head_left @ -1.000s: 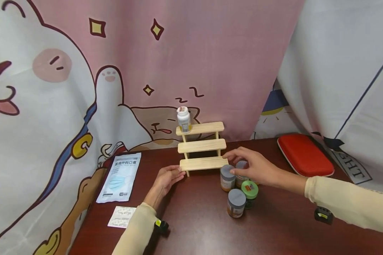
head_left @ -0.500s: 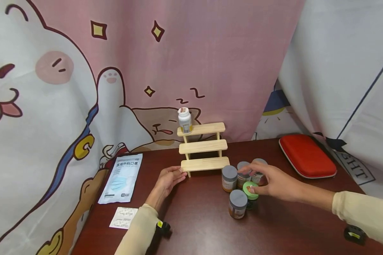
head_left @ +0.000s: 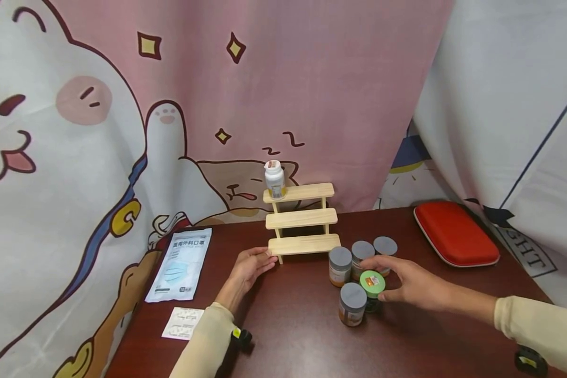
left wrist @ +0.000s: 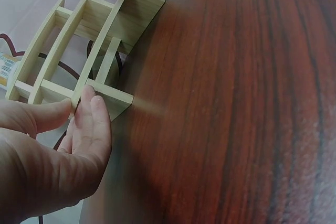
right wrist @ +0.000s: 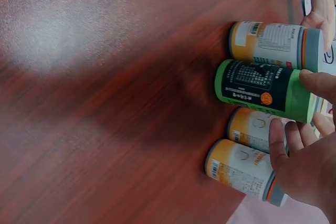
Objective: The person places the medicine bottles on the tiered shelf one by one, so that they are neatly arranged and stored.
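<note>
A: Item one?
B: Cylindrical jar with bright green lid and dark label. Upright on the dark red-brown wood-grain table, long axis vertical, in front of the right end of the three-tier pale wooden shelf. Neighbours: four jars with flat grey lids, just beside or near.
A: Nearer hand?
B: The right hand. Lid lies to the left of its palm, thumb at the near side, fingers round the far side, spread about as wide as the lid. Whether the grip is firm, cannot tell. Left hand well apart, pinching the left end of the lowest board between thumb and fingers.
A: Markings?
B: Green jar: pale small print, unreadable; round orange mark. Grey-lidded jars: orange-and-white labels, barcodes, brand illegible. White plastic bottle with yellow-edged label, top tier: reddish sticker on cap, wording illegible. Flat white-and-blue packet: 医用外科口罩, surgical masks. Printed white curtain, right: letters "GHT".
</note>
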A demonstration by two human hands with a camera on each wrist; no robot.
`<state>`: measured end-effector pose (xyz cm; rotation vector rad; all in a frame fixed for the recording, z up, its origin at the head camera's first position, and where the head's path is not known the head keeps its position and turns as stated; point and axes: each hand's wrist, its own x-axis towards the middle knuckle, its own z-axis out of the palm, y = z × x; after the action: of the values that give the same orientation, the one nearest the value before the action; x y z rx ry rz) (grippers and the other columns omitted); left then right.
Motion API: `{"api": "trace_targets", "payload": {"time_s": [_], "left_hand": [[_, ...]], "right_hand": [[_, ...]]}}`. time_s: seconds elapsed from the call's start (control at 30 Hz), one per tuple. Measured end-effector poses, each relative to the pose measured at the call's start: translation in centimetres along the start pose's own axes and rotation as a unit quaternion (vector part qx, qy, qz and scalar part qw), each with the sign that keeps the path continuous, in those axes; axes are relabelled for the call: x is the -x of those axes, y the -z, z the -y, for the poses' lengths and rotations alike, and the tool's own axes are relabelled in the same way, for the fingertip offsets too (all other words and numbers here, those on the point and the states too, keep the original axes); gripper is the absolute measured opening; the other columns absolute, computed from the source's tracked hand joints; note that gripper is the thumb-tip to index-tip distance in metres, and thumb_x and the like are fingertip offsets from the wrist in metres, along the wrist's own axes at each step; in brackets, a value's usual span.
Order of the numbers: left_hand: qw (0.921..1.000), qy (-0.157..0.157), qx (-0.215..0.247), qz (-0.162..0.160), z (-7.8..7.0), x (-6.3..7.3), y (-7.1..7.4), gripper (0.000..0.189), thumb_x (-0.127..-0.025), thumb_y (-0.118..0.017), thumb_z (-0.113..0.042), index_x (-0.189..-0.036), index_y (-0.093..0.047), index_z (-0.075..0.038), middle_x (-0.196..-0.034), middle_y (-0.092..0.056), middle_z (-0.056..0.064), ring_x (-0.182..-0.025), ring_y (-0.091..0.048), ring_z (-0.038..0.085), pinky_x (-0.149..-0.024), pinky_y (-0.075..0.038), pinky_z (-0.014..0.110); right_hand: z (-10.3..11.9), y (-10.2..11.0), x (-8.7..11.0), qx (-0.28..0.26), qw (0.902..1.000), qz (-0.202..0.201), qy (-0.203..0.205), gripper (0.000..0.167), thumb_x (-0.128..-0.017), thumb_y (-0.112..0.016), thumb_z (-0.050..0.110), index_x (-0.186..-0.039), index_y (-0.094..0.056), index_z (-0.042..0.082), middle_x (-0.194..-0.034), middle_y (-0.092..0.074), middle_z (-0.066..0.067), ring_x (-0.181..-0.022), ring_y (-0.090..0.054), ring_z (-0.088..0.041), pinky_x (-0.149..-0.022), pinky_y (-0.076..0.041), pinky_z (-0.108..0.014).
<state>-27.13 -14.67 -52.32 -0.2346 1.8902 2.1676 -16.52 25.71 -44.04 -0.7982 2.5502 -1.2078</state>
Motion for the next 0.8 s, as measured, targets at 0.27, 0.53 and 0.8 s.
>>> {"api": "trace_targets", "payload": {"time_s": [0.27,0.53,0.8], "left_hand": [[1.0000,-0.002,0.004,0.006,0.0,-0.1,0.0,0.035,-0.104,-0.061,0.000,-0.136,-0.057,0.012,-0.110,-0.071,0.013,-0.095,-0.077,0.017,-0.093,-0.067,0.033],[1.0000,-0.002,0.007,0.004,0.0,0.0,0.0,0.033,-0.104,-0.061,0.000,-0.135,-0.058,0.011,-0.106,-0.072,0.010,-0.095,-0.078,0.018,-0.092,-0.067,0.033],[1.0000,0.003,0.008,0.001,0.1,0.0,0.1,0.033,-0.104,-0.062,-0.001,-0.134,-0.058,0.010,-0.106,-0.072,0.010,-0.095,-0.078,0.018,-0.092,-0.067,0.032]], "right_hand": [[-0.7,-0.5,0.1,-0.028,0.9993,0.009,-0.024,0.060,-0.087,-0.087,0.020,-0.141,-0.061,0.016,-0.132,-0.067,-0.004,-0.111,-0.063,-0.007,-0.090,-0.061,-0.025],[-1.9,-0.6,-0.1,-0.100,0.9938,0.032,-0.035,0.057,-0.090,-0.085,0.017,-0.140,-0.059,0.012,-0.134,-0.067,-0.010,-0.116,-0.063,-0.011,-0.095,-0.060,-0.024],[-2.1,-0.4,0.0,-0.120,0.9920,0.030,-0.023,0.059,-0.091,-0.084,0.016,-0.142,-0.057,0.005,-0.136,-0.067,-0.015,-0.114,-0.066,-0.003,-0.095,-0.063,-0.025]]}}
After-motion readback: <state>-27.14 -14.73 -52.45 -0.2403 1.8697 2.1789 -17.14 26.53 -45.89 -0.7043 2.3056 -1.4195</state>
